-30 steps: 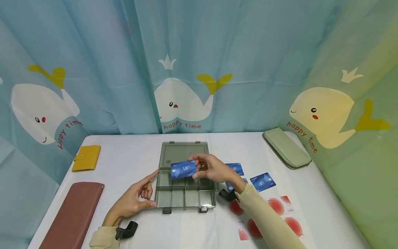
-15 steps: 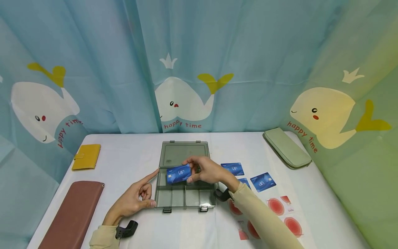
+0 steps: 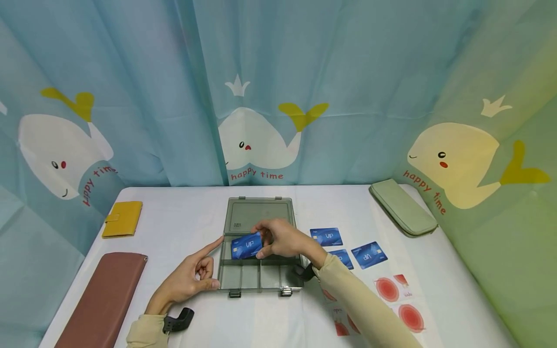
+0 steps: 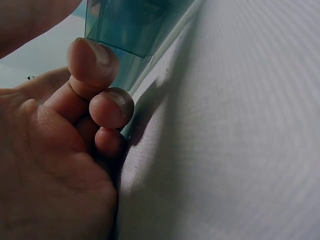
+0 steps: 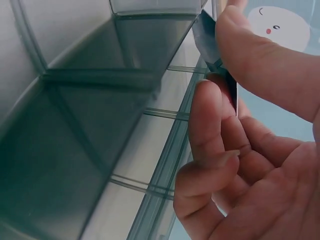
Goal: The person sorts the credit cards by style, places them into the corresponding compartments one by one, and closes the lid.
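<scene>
A clear grey compartment box (image 3: 238, 286) lies open mid-table, its lid flat behind. My right hand (image 3: 278, 239) pinches a blue VIP card (image 3: 246, 246) between thumb and fingers, just over the box's rear left compartment. The right wrist view shows the card's edge (image 5: 215, 55) held over the box's dividers (image 5: 165, 112). My left hand (image 3: 194, 276) braces the box's left wall: the index finger points along the rear corner, the thumb touches the front corner. The curled fingers (image 4: 100, 105) rest against the box wall (image 4: 125, 45).
Three more blue cards (image 3: 326, 236) (image 3: 369, 254) (image 3: 343, 258) lie right of the box, and red-dot cards (image 3: 387, 289) nearer me. A yellow wallet (image 3: 123, 219) and a brown case (image 3: 104, 299) lie at left. A green pouch (image 3: 402, 208) is at back right. Curtains enclose the table.
My right hand has carried the blue card leftward and down, from above the box's middle to just over its rear left compartment. The left hand has stayed put.
</scene>
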Demonstrator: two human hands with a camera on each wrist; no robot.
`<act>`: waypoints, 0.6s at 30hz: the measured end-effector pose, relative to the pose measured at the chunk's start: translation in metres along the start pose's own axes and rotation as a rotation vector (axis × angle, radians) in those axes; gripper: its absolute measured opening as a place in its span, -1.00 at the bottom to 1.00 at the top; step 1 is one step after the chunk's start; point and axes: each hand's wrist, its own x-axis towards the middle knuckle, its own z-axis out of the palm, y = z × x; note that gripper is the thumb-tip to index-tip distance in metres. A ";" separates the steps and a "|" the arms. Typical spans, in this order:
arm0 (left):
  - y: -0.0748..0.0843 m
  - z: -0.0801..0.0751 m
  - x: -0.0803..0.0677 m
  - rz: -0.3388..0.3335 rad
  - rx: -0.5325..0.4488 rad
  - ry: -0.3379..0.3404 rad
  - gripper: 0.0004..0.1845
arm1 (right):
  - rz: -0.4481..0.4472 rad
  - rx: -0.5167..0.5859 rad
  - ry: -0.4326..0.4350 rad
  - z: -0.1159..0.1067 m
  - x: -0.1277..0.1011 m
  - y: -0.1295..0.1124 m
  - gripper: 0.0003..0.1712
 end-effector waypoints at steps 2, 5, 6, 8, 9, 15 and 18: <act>0.000 0.000 0.000 -0.003 -0.008 0.001 0.08 | 0.016 -0.012 0.004 0.000 0.000 -0.003 -0.32; -0.001 0.000 0.000 -0.002 -0.020 0.000 0.08 | 0.031 -0.028 0.006 0.001 0.002 -0.006 -0.32; -0.001 0.000 0.001 0.000 -0.025 -0.001 0.08 | 0.033 -0.034 0.008 0.001 0.002 -0.006 -0.32; 0.000 0.000 0.001 0.000 -0.030 -0.001 0.08 | 0.038 -0.049 0.012 0.002 0.003 -0.006 -0.32; 0.000 0.000 0.001 0.003 -0.033 -0.002 0.08 | 0.039 -0.055 0.012 0.003 0.004 -0.007 -0.32; 0.002 0.000 0.001 0.012 -0.043 -0.004 0.09 | 0.037 -0.091 0.029 0.006 0.006 -0.010 -0.34; 0.002 0.000 0.002 0.017 -0.045 -0.006 0.08 | 0.037 -0.117 0.042 0.008 0.007 -0.013 -0.35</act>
